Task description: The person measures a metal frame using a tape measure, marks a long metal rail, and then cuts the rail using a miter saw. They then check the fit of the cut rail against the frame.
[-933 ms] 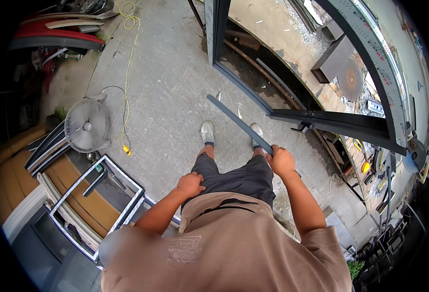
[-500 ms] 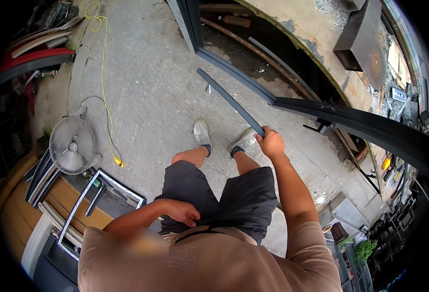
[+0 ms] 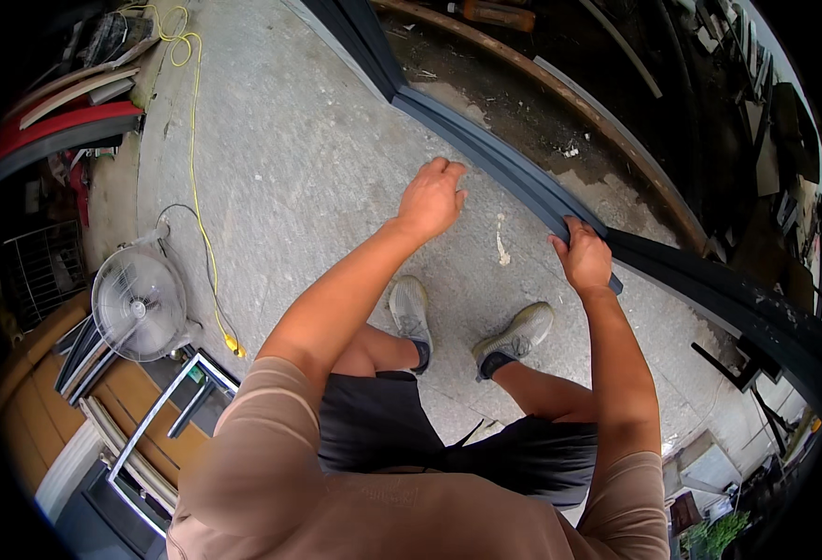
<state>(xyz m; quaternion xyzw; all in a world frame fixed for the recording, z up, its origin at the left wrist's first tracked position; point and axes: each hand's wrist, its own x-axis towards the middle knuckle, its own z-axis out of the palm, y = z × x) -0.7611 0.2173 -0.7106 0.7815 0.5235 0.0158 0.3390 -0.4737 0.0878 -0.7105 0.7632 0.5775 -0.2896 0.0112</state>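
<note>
A long dark grey strip [image 3: 549, 213] lies along the near side of the dark grey frame's bottom rail [image 3: 472, 131]. Closed around the strip near its right end is my right hand [image 3: 586, 258], with a short piece sticking out past it. How far the strip reaches to the left is hard to tell against the rail. My left hand [image 3: 432, 199] is stretched forward over the concrete, just short of the rail, its fingers loosely bent and apart with nothing in them.
On the left stand a fan [image 3: 139, 303] and a silver-edged frame [image 3: 140, 429]. A yellow cord [image 3: 195, 140] runs along the floor to a yellow plug end [image 3: 234, 345]. Beyond the rail lie a rusty curved bar [image 3: 560, 86] and an orange bottle [image 3: 497, 13]. My shoes [image 3: 515, 334] are close behind the rail.
My right hand has moved forward and right, bringing the strip from over the floor up against the rail. My left hand has swung from my lap out toward the rail, and I lean further forward.
</note>
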